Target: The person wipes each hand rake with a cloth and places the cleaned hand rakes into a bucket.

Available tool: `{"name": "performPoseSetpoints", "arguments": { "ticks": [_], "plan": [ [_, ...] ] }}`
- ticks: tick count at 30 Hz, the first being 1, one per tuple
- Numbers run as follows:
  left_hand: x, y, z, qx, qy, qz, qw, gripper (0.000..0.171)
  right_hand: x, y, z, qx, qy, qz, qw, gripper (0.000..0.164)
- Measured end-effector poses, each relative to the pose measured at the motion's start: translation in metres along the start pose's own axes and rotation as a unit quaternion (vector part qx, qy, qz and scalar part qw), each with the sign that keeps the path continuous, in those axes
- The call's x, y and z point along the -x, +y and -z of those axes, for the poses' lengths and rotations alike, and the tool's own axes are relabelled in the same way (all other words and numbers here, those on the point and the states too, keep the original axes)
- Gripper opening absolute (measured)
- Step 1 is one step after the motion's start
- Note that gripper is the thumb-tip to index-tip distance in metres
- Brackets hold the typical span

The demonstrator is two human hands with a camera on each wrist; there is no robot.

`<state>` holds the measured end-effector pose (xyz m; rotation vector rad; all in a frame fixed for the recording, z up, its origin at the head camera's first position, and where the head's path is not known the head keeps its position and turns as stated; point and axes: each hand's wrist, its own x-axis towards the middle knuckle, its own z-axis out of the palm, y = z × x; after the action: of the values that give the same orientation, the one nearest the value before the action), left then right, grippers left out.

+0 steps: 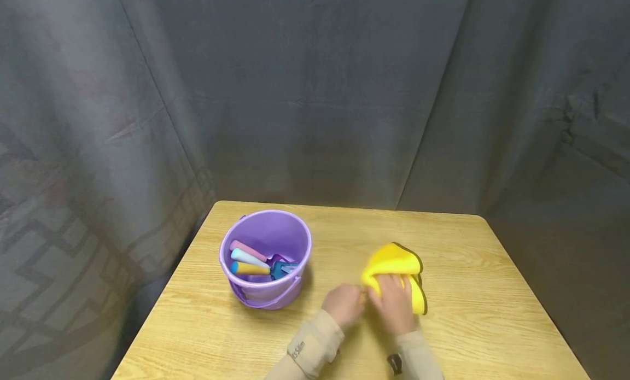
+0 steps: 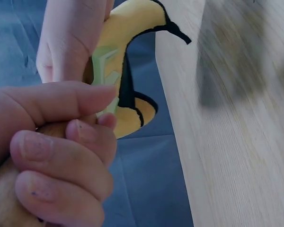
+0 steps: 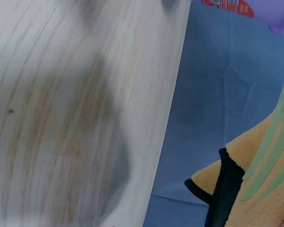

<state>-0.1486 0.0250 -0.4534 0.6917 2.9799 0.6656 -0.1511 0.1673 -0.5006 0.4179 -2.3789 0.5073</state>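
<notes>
My left hand point(image 1: 343, 304) grips the wooden handle point(image 2: 2, 196) of a small light green garden fork, its fingers curled round it in the left wrist view. The fork's green slotted head point(image 2: 103, 68) lies against a yellow cloth point(image 1: 391, 258) with dark edging. My right hand point(image 1: 395, 306) holds the cloth against the fork's head, just right of the left hand. In the right wrist view the green tines point(image 3: 270, 146) show in front of the cloth; the right hand is mostly out of that view.
A purple bucket point(image 1: 307, 246) stands on the left of the wooden table point(image 1: 482, 270). Inside lie tools with pink point(image 1: 248, 250), pale blue point(image 1: 251, 258) and yellow handles point(image 1: 252, 268). Grey curtains point(image 1: 315, 95) hang behind and beside the table.
</notes>
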Motion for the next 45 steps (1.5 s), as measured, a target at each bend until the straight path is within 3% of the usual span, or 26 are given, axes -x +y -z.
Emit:
{"name": "performPoseSetpoints", "arguments": {
  "ticks": [5, 13, 22, 32, 38, 41, 45],
  "plan": [
    [0.002, 0.0, -0.003, -0.011, -0.003, 0.006, 0.9999, 0.019, 0.001, 0.003, 0.001, -0.001, -0.039, -0.036, 0.999, 0.023],
    [0.007, 0.003, 0.001, -0.011, -0.007, -0.001, 0.9999, 0.016, -0.002, 0.017, 0.011, -0.014, -0.086, -0.158, 0.984, 0.024],
    [0.012, 0.006, 0.006, 0.007, -0.025, -0.013, 0.9996, 0.023, -0.003, 0.029, 0.022, -0.101, -0.134, -0.27, 0.948, 0.035],
    [0.014, 0.008, 0.007, 0.021, -0.04, -0.015, 0.9989, 0.011, -0.001, 0.034, 0.03, -0.068, -0.123, -0.301, 0.943, 0.032],
    [0.014, 0.006, 0.007, 0.019, -0.041, -0.029, 0.9985, 0.007, 0.0, 0.038, 0.037, -0.072, -0.13, -0.343, 0.928, 0.037],
    [0.015, 0.003, 0.007, 0.019, -0.046, -0.03, 0.9983, 0.007, 0.002, 0.04, 0.04, -0.083, -0.105, -0.369, 0.92, 0.039],
    [0.015, -0.002, 0.007, 0.036, -0.044, -0.014, 0.9983, 0.009, 0.003, 0.041, 0.045, -0.095, -0.047, -0.384, 0.917, 0.038]
  ]
}}
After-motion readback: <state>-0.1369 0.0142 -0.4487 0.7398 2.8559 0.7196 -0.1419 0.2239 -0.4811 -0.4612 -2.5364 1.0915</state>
